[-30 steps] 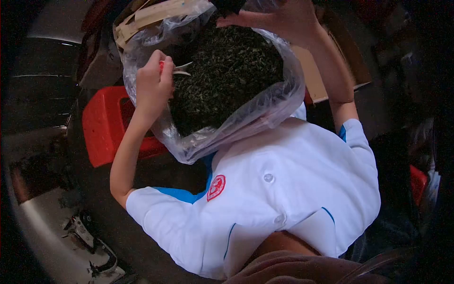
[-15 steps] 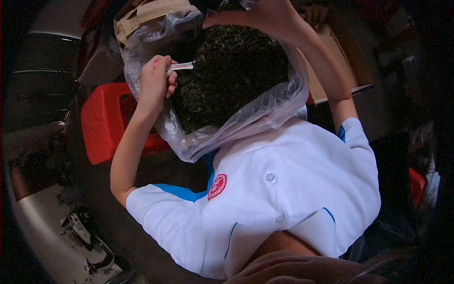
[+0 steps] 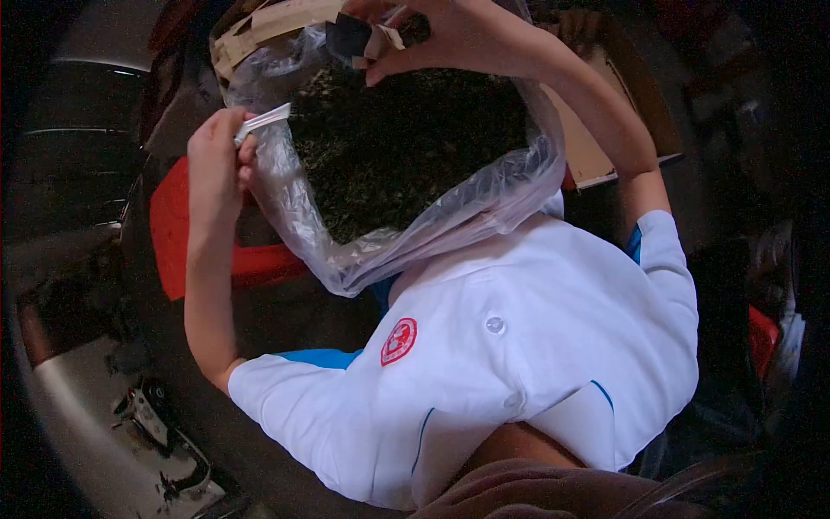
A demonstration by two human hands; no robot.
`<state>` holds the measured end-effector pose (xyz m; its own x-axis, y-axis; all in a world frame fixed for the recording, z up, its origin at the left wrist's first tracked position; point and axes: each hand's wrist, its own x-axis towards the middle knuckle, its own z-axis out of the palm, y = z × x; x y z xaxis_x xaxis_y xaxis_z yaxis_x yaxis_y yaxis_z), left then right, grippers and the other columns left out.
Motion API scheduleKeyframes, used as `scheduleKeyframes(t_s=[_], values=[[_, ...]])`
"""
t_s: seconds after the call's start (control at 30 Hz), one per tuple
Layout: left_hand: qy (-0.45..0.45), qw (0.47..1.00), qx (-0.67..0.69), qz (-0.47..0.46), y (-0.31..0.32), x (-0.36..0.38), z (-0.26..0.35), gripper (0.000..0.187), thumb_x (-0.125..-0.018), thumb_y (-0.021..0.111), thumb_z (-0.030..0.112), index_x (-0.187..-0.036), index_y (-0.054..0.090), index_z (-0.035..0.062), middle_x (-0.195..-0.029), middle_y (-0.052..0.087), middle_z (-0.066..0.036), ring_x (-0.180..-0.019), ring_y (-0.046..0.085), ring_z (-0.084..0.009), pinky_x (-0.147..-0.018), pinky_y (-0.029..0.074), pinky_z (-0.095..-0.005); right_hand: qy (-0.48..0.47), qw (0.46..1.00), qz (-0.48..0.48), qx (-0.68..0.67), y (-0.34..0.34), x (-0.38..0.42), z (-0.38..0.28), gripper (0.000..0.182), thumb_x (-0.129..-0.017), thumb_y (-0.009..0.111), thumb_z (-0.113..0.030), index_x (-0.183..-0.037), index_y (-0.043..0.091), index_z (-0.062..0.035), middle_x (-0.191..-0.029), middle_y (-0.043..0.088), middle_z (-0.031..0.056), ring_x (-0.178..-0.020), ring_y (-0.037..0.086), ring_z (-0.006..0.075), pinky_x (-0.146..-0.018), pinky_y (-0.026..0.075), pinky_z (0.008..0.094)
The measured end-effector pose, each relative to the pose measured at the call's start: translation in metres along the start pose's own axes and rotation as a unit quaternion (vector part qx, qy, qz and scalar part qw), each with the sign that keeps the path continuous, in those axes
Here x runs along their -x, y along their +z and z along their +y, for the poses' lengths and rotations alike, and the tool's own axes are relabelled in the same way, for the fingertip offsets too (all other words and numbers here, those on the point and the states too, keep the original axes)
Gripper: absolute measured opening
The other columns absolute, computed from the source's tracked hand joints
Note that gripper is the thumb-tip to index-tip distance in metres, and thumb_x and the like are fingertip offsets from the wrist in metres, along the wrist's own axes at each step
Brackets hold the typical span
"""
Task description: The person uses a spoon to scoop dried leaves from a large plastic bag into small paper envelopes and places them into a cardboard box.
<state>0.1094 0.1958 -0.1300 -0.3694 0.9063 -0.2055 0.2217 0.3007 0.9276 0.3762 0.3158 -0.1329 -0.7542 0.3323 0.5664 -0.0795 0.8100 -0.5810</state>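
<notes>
My left hand [image 3: 216,151] is closed around a narrow white packet [image 3: 264,123], its end sticking out past the fingers over the left rim of a clear plastic bag [image 3: 372,261]. Dark, dry, leaf-like bits, resembling loose tea [image 3: 406,147], fill the bag. At the far side of the bag, my right hand [image 3: 432,43] pinches a small piece with a dark flat face and tan edges [image 3: 350,36]; I cannot make out its kind. Part of that hand is cut off by the top of the view.
The bag lines a cardboard box [image 3: 277,24], its flap showing at the back left. A red plastic stool or crate [image 3: 169,229] stands at the left. Another open carton [image 3: 596,130] lies at the right. A metal device [image 3: 147,415] is at the lower left.
My left hand has moved left with the white packet, away from the leaves to the bag's rim. My right hand has come nearer and lower, and the dark and tan piece now shows in it.
</notes>
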Motion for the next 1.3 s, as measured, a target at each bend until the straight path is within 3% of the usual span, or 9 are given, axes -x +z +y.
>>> scheduleKeyframes(t_s=[0.23, 0.43, 0.53, 0.93, 1.03, 1.13, 1.23, 1.3], values=[[0.022, 0.998, 0.003, 0.059, -0.028, 0.012, 0.019, 0.020, -0.091, 0.049, 0.021, -0.083, 0.056, 0.0041, -0.051, 0.039, 0.005, -0.036, 0.030, -0.0017, -0.031, 0.023, -0.0170, 0.012, 0.999, -0.018, 0.048, 0.002, -0.008, 0.003, 0.046, -0.074, 0.074, -0.021, -0.108, 0.052, 0.0020, -0.099, 0.056, 0.0172, -0.094, 0.055, 0.0306, -0.082, 0.044, 0.0381], [0.050, 0.996, -0.009, 0.068, -0.036, 0.020, 0.036, 0.022, -0.091, 0.050, 0.022, -0.084, 0.055, 0.0023, -0.051, 0.035, 0.006, -0.037, 0.027, -0.0002, -0.032, 0.022, -0.0161, 0.066, 0.987, -0.119, 0.087, 0.002, -0.023, -0.009, 0.034, -0.072, 0.074, -0.022, -0.088, 0.055, 0.0009, -0.085, 0.059, 0.0171, -0.086, 0.057, 0.0309, -0.074, 0.044, 0.0394], [0.052, 0.996, -0.027, 0.063, -0.036, 0.019, 0.043, 0.021, -0.090, 0.051, 0.023, -0.085, 0.055, 0.0026, -0.050, 0.035, 0.006, -0.036, 0.027, -0.0001, -0.031, 0.021, -0.0160, 0.052, 0.990, -0.105, 0.074, 0.008, -0.022, -0.006, 0.033, -0.071, 0.074, -0.023, -0.082, 0.053, 0.0001, -0.078, 0.059, 0.0167, -0.079, 0.058, 0.0311, -0.069, 0.044, 0.0400], [0.125, 0.987, -0.073, 0.072, -0.031, -0.007, 0.074, 0.020, -0.086, 0.055, 0.023, -0.081, 0.060, 0.0039, -0.051, 0.041, 0.007, -0.037, 0.030, 0.0000, -0.033, 0.020, -0.0179, 0.070, 0.990, -0.111, 0.049, 0.001, -0.023, -0.012, 0.030, -0.070, 0.075, -0.021, -0.079, 0.057, 0.0023, -0.073, 0.061, 0.0167, -0.071, 0.060, 0.0291, -0.062, 0.046, 0.0376], [0.108, 0.983, -0.133, 0.067, -0.036, -0.011, 0.080, 0.022, -0.085, 0.056, 0.025, -0.082, 0.060, 0.0040, -0.051, 0.041, 0.007, -0.039, 0.032, -0.0001, -0.034, 0.022, -0.0185, 0.068, 0.990, -0.113, 0.044, 0.000, -0.022, -0.012, 0.028, -0.071, 0.075, -0.019, -0.077, 0.057, 0.0025, -0.072, 0.061, 0.0164, -0.070, 0.060, 0.0281, -0.062, 0.045, 0.0371], [0.164, 0.969, -0.158, 0.096, -0.030, -0.015, 0.083, 0.022, -0.084, 0.056, 0.026, -0.081, 0.061, 0.0046, -0.056, 0.045, 0.005, -0.043, 0.035, -0.0008, -0.036, 0.024, -0.0195, 0.087, 0.988, -0.122, 0.039, -0.007, -0.023, -0.018, 0.027, -0.071, 0.075, -0.018, -0.077, 0.058, 0.0023, -0.072, 0.061, 0.0165, -0.070, 0.060, 0.0278, -0.061, 0.046, 0.0373], [0.108, 0.972, -0.191, 0.084, -0.035, -0.020, 0.094, 0.023, -0.083, 0.056, 0.026, -0.080, 0.062, 0.0043, -0.062, 0.050, 0.004, -0.047, 0.039, -0.0032, -0.042, 0.030, -0.0210, 0.096, 0.987, -0.128, 0.028, -0.004, -0.026, -0.011, 0.027, -0.071, 0.075, -0.019, -0.078, 0.059, 0.0023, -0.074, 0.062, 0.0168, -0.071, 0.061, 0.0277, -0.062, 0.046, 0.0372], [0.156, 0.962, -0.209, 0.086, -0.033, -0.023, 0.099, 0.023, -0.084, 0.055, 0.026, -0.079, 0.062, 0.0042, -0.065, 0.053, 0.003, -0.051, 0.042, -0.0044, -0.046, 0.033, -0.0210, 0.097, 0.986, -0.131, 0.038, -0.003, -0.029, -0.008, 0.028, -0.071, 0.075, -0.019, -0.078, 0.059, 0.0023, -0.074, 0.062, 0.0168, -0.071, 0.061, 0.0279, -0.062, 0.046, 0.0370]])
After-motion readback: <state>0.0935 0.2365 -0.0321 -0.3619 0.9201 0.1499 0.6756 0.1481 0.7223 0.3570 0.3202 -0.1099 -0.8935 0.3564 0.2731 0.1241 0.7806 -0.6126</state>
